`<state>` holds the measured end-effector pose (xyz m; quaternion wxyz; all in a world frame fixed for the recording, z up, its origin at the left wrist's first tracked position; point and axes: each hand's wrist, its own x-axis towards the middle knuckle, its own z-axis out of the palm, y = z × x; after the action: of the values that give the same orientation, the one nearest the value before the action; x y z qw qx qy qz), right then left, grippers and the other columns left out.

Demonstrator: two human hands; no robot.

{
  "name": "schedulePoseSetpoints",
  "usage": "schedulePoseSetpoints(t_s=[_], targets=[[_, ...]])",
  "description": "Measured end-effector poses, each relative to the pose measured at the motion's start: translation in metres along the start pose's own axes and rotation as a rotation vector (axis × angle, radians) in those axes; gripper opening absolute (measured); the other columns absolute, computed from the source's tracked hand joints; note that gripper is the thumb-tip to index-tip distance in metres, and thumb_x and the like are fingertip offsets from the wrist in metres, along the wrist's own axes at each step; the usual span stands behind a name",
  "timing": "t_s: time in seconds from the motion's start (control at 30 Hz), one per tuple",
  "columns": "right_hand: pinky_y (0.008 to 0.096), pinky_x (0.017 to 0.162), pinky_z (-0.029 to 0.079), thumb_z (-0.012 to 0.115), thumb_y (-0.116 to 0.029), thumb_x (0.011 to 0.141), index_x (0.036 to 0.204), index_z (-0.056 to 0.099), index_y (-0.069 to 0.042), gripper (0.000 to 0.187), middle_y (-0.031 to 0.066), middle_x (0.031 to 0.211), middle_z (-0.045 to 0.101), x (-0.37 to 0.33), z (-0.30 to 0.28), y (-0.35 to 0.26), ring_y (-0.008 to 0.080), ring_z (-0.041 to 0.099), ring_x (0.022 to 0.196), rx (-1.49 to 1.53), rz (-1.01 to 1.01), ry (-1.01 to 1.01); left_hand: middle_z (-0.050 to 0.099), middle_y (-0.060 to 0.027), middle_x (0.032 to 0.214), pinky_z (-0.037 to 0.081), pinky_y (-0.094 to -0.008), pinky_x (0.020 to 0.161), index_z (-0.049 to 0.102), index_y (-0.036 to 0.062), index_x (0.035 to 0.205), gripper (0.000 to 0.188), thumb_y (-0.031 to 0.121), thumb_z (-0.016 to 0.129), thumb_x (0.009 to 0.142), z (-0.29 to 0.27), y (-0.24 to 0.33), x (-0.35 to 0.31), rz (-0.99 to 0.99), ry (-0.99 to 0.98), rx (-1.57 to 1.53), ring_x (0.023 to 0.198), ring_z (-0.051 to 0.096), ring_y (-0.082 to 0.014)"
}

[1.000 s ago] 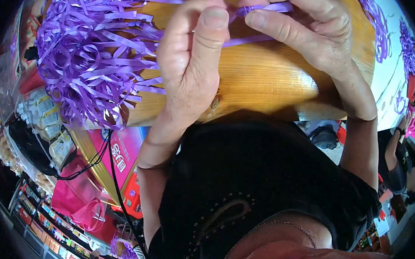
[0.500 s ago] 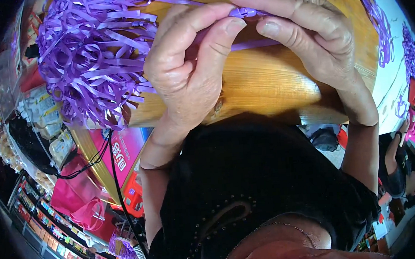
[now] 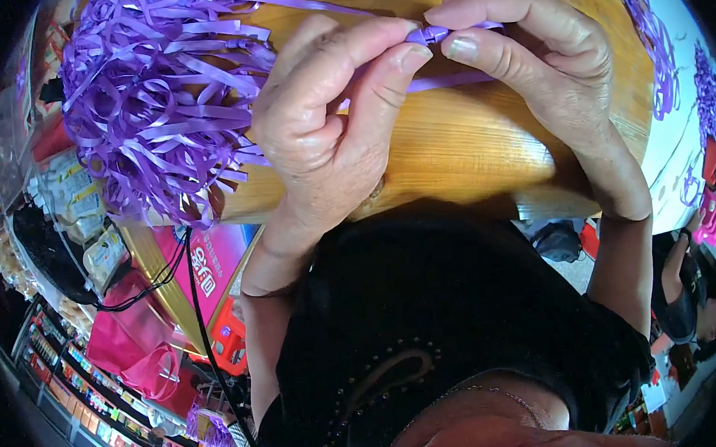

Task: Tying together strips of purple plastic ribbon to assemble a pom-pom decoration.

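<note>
Over the wooden table, a small folded knot of shiny purple ribbon sits between my two hands. My left hand pinches its left side between thumb and forefinger. My right hand has its thumb and forefinger closed at the knot's right side, and a bit of ribbon shows past them. Behind my fingers another strand of ribbon runs across. A large tangled pile of purple ribbons lies left of my left hand, with one strand stretching from it toward my fingers.
The wooden table ends close to my body. More purple ribbons hang over a white surface at the right. Left are clear plastic bags of packets, a pink box and a black cord. Another person is at the far right.
Both hands have shifted slightly, the left one a little right and down with the ribbon knot. My right fingertips have changed position, and more ribbon shows past them.
</note>
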<state>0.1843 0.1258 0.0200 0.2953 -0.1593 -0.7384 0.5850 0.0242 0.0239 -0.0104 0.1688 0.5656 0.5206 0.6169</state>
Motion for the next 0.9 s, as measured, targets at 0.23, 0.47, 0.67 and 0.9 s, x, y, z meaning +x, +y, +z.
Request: schedulePoseSetpoints(t_s=[0.23,0.47,0.67,0.9], targets=[[0.025,0.072,0.049,0.066,0.006,0.078,0.093,0.066,0.002,0.015,0.0114,0.091,0.063,0.002,0.002,-0.004,0.0155,0.061,0.084,0.021,0.119,0.01,0.059,-0.0027,0.079,0.041,-0.0185,0.064,0.066,-0.0006,0.093,0.016,-0.004,0.067,0.078,-0.003,0.008,-0.003,-0.125,-0.039,0.047,0.071,0.053,-0.008],[0.0252,0.062,0.05,0.074,0.0,0.072,0.088,0.068,-0.003,0.017,0.0079,0.083,0.063,0.016,-0.01,-0.036,0.0181,0.063,0.072,-0.51,0.121,-0.171,0.059,-0.0026,0.077,0.04,-0.0188,0.059,0.066,-0.0001,0.092,0.016,-0.005,0.068,0.076,-0.006,0.011,-0.002,-0.094,-0.096,0.114,0.067,0.052,-0.008],[0.0252,0.06,0.049,0.073,0.0,0.072,0.087,0.068,-0.002,0.016,0.0082,0.082,0.063,0.013,-0.006,-0.032,0.0178,0.062,0.07,-0.485,0.056,-0.169,0.057,-0.0028,0.077,0.04,-0.0191,0.059,0.065,-0.0008,0.091,0.015,-0.004,0.068,0.076,-0.007,0.011,-0.002,-0.127,-0.117,0.06,0.067,0.051,-0.0086],[0.0253,0.058,0.049,0.073,-0.001,0.073,0.087,0.068,-0.002,0.014,0.0085,0.08,0.063,0.007,-0.003,-0.029,0.0173,0.062,0.069,-0.466,-0.03,-0.15,0.056,-0.0035,0.078,0.04,-0.0197,0.061,0.064,-0.0013,0.091,0.016,-0.005,0.067,0.076,-0.01,0.008,-0.005,-0.074,-0.145,-0.022,0.069,0.051,-0.0097]])
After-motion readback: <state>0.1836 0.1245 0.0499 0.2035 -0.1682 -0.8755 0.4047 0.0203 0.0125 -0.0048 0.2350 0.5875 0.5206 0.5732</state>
